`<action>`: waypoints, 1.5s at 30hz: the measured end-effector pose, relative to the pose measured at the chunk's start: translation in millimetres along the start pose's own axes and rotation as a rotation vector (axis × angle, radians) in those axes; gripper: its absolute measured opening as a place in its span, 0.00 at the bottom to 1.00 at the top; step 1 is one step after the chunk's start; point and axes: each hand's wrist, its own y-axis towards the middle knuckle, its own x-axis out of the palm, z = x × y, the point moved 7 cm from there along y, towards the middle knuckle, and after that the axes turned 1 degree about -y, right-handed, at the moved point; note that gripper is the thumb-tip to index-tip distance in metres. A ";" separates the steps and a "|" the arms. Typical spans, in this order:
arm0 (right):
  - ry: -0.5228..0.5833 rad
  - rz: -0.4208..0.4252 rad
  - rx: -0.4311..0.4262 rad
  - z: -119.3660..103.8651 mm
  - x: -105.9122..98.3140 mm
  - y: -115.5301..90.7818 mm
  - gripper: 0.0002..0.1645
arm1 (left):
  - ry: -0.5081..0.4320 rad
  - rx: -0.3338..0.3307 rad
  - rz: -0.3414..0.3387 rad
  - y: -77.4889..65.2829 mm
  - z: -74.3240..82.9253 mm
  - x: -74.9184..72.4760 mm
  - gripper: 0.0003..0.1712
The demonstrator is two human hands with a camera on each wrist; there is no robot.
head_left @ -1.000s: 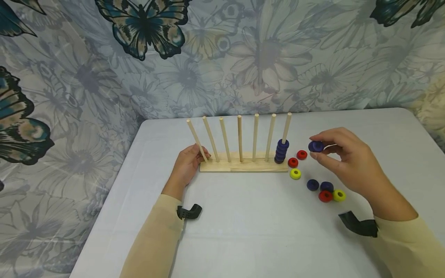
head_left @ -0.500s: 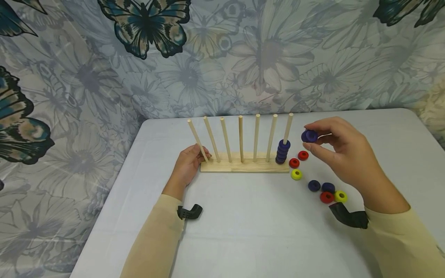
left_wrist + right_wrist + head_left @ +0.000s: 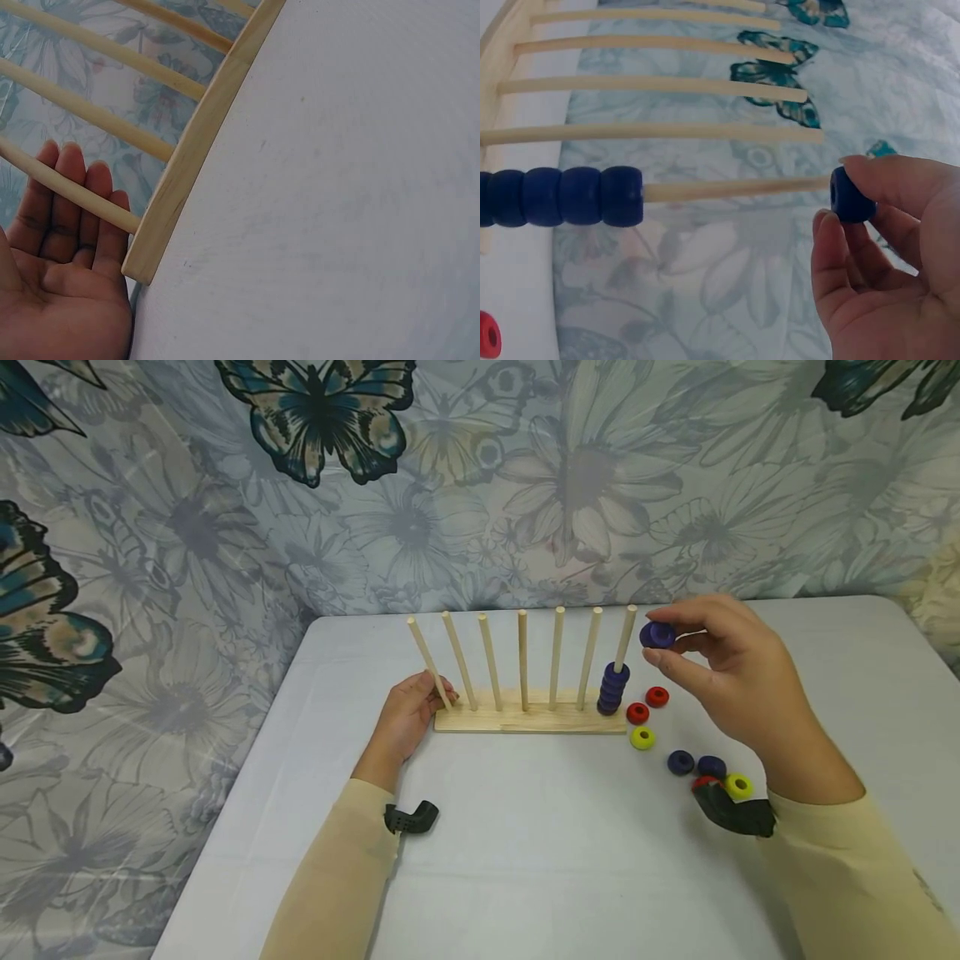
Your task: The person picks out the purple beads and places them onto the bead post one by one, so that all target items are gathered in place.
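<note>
In the head view, my right hand (image 3: 750, 685) pinches a dark blue ring bead (image 3: 657, 635) between thumb and fingertips, just right of the top of the rightmost peg (image 3: 626, 639). The right wrist view shows this held bead (image 3: 851, 196) at the peg's tip; whether they touch I cannot tell. Lower on that peg sits a stack of several blue beads (image 3: 613, 689). The wooden base (image 3: 528, 720) carries a row of upright pegs, the others bare. At its left end my left hand (image 3: 405, 714) rests beside the base, its nearly straight fingers (image 3: 69, 202) behind the leftmost peg (image 3: 82, 196).
Right of the base lie two red beads (image 3: 657, 697) and a yellow bead (image 3: 642, 737). Nearer me are two blue beads (image 3: 681, 762), another yellow one (image 3: 738, 787) and a red one partly hidden by the black wrist mount (image 3: 735, 814). A patterned cloth (image 3: 585, 527) hangs behind the table.
My right hand has moved left and up with the blue bead, from beside the loose red beads to the top of the rightmost peg. The left hand has stayed in place.
</note>
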 end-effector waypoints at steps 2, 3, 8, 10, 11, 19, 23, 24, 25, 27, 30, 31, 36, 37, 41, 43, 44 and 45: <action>0.010 0.005 -0.003 -1.7 0.3 2.2 0.27 | -0.003 -0.001 -0.002 0.1 -0.3 0.7 0.26; 0.012 0.007 0.000 -2.2 0.6 3.0 0.26 | -0.004 -0.002 -0.003 0.1 -0.2 1.3 0.26; -0.025 0.013 0.014 -3.7 1.9 6.5 0.26 | -0.001 -0.003 -0.002 0.2 -0.5 1.9 0.29; -0.043 0.021 0.025 -3.3 1.7 7.8 0.25 | 0.001 -0.003 0.001 0.6 -1.2 1.3 0.29; -0.050 0.027 0.031 -3.1 1.6 8.6 0.25 | 0.002 -0.002 0.001 0.8 -1.4 1.1 0.29; 0.033 0.057 0.030 -7.9 3.7 15.7 0.24 | -0.005 -0.003 0.004 1.0 -2.0 1.5 0.29; 0.068 0.078 0.016 -9.2 4.9 19.4 0.24 | 0.002 -0.002 0.004 1.0 -1.2 2.5 0.29; 0.072 0.084 0.016 -9.1 5.2 20.0 0.23 | 0.007 0.000 0.002 0.9 -0.9 2.8 0.29; 0.073 0.088 0.017 -8.8 5.6 20.4 0.23 | 0.012 0.001 0.002 0.8 -0.5 3.1 0.29; 0.079 0.088 0.024 -8.0 7.0 20.8 0.23 | 0.021 0.004 0.000 0.7 0.2 3.8 0.29; 0.085 0.084 0.035 -6.0 9.6 20.8 0.22 | 0.024 0.003 0.000 0.6 0.7 4.3 0.30; 0.086 0.083 0.039 -5.3 10.4 20.7 0.22 | 0.024 0.002 0.001 0.5 0.8 4.3 0.30; 0.084 0.090 0.040 -2.4 13.6 20.9 0.22 | 0.016 0.003 0.004 0.0 2.0 3.4 0.25; 0.082 0.090 0.041 -1.8 14.6 21.0 0.22 | 0.014 0.004 0.005 -0.2 2.3 2.9 0.24; 0.067 0.090 0.054 1.6 18.8 21.3 0.23 | 0.017 0.006 0.009 -1.0 4.0 1.8 0.23; 0.055 0.092 0.061 3.1 19.8 21.0 0.23 | 0.024 0.004 0.005 -1.0 4.0 1.6 0.24; 0.052 0.094 0.063 3.7 20.0 20.8 0.23 | 0.028 0.005 0.003 -1.1 4.3 1.8 0.24; 0.048 0.095 0.065 4.3 20.1 20.6 0.23 | 0.030 0.005 0.001 -1.1 4.3 1.8 0.24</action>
